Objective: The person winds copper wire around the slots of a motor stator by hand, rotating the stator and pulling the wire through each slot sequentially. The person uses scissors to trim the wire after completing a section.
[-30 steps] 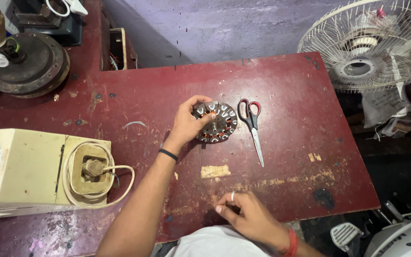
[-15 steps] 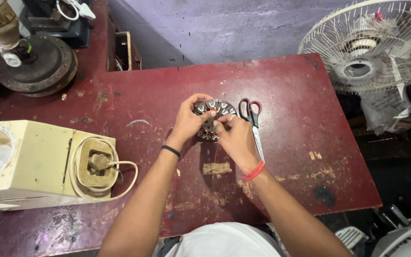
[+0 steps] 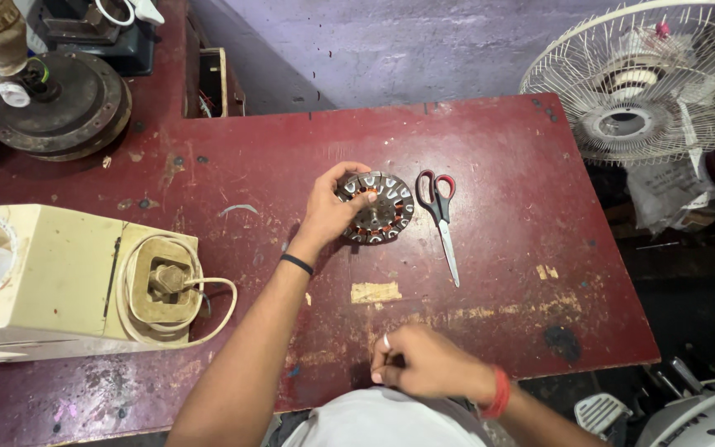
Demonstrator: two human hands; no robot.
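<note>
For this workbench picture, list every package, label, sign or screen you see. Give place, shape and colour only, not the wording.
Plastic bag: right of the table, below the fan; crumpled, whitish, with faint print.
Sticker scrap: on the red table below the stator held by the left hand; small, rectangular, pale yellow, blank.
No screens or signs.
</note>
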